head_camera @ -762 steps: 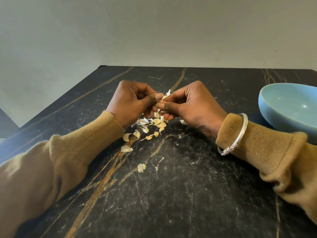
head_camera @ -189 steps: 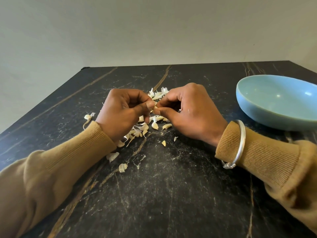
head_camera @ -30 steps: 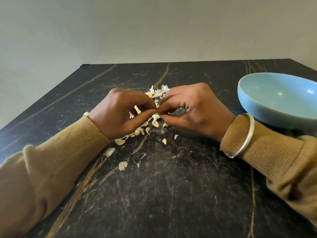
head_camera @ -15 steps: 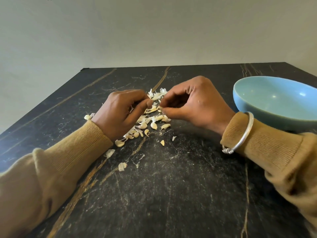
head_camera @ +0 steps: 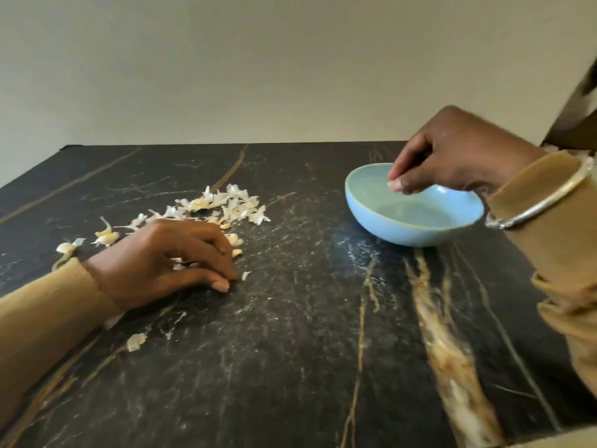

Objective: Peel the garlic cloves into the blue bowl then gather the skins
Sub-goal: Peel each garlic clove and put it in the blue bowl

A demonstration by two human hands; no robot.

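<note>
My right hand [head_camera: 452, 156] hovers over the blue bowl [head_camera: 403, 232] and pinches a small pale peeled garlic clove [head_camera: 392, 185] at its fingertips, just above the bowl's hollow. My left hand [head_camera: 161, 260] rests on the black marble table, fingers loosely curled, on the near edge of the scattered garlic skins [head_camera: 226, 205]. The skins and a few clove pieces lie in a loose band from the left of the table towards its middle. What lies under my left hand is hidden.
The black marble table [head_camera: 290, 350] has gold and white veins. A few stray skins [head_camera: 135, 341] lie near my left sleeve. A plain wall stands behind the table's far edge. A silver bangle [head_camera: 542, 205] sits on my right wrist.
My right hand has left the skin pile and swung right over the bowl with a clove. My left hand has dropped to rest on the table. The view has turned right.
</note>
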